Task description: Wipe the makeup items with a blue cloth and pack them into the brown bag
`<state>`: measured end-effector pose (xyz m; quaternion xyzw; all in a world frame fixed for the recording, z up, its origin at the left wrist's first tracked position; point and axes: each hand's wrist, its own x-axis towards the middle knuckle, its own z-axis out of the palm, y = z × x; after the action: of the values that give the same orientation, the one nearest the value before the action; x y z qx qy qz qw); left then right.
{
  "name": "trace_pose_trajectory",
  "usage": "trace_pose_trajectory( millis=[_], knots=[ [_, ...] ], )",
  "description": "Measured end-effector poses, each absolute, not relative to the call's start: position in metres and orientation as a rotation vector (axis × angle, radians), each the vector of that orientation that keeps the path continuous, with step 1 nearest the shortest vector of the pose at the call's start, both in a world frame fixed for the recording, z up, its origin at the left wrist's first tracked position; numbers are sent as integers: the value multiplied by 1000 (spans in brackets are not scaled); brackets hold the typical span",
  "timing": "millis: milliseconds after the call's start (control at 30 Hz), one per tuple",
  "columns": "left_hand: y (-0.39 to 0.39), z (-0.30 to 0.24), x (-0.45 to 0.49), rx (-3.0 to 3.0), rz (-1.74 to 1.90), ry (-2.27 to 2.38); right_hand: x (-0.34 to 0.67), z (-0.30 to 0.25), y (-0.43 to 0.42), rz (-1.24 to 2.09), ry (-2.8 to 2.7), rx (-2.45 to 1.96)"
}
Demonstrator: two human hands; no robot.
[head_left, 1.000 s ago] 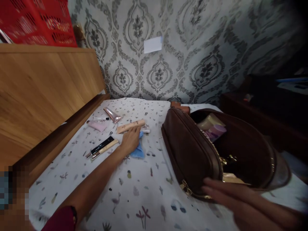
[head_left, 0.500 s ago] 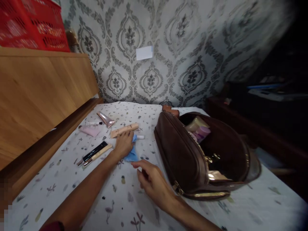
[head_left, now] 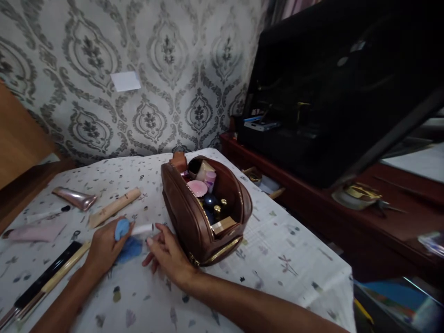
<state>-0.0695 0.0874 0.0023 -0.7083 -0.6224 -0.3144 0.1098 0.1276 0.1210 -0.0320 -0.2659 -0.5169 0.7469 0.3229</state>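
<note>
Nearby lie one bag (head_left: 185, 206) and three tubes (head_left: 114, 207); your left hand (head_left: 104, 243) closes on one blue cloth (head_left: 132, 249), your right hand (head_left: 173, 261) half open beside one white stick (head_left: 143, 229), contact unclear.

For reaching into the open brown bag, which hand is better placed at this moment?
Right, most likely. The right hand is close beside the brown bag, its fingers apart with nothing visibly gripped. The left hand is farther from the bag and holds the blue cloth.
</note>
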Motion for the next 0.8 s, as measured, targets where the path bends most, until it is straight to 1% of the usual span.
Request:
trace_pose_trajectory(
  millis=[100,200,367,533,667,800],
  knots=[
    [74,6,-56,-2197,-1008,-1699,127,-32,124,2040,-1357,-622],
    [69,8,-44,-2204,-1079,-1662,128,-32,124,2038,-1359,-617],
    [70,10,-38,-2062,-1134,-1884,129,-32,122,2005,-1328,-640],
    [78,2,-56,-1821,-1100,-2137,127,-34,124,2009,-1260,-698],
    [89,-9,-65,-1877,-1164,-2120,128,-36,125,2022,-1255,-709],
    [90,-18,-67,-1948,-1077,-2157,131,-33,126,2023,-1280,-671]
  ],
)
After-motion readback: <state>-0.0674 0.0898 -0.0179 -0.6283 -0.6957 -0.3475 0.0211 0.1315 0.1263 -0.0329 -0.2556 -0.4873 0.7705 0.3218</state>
